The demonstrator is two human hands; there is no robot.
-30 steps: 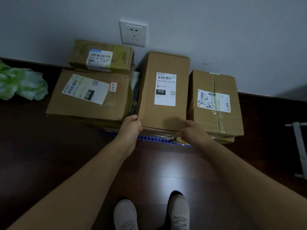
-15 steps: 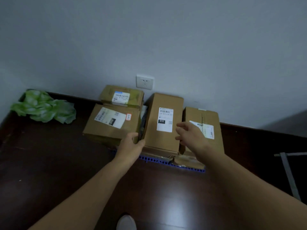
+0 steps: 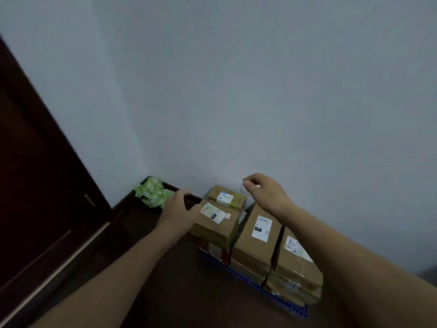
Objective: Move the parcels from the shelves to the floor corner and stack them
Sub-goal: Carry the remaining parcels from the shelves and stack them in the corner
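Several brown cardboard parcels with white labels are stacked against the wall on a blue perforated pallet (image 3: pixel 250 279). A tall middle parcel (image 3: pixel 259 235) stands between a wide left parcel (image 3: pixel 216 221) and a right parcel (image 3: pixel 295 259). A small parcel (image 3: pixel 227 197) lies on top at the back. My left hand (image 3: pixel 176 209) hovers in the air in front of the left parcel's corner, fingers relaxed, holding nothing. My right hand (image 3: pixel 264 190) is raised above the middle parcel, fingers loosely curled, empty.
A crumpled green bag (image 3: pixel 153 191) lies in the floor corner to the left of the parcels. A dark wooden door (image 3: pixel 35 174) fills the left side. The floor (image 3: pixel 165 280) is dark wood. A wall socket is mostly hidden behind my right hand.
Both hands have let go of the middle parcel and lifted away from it. The view has risen and swung left, so the door now shows and the parcels look smaller.
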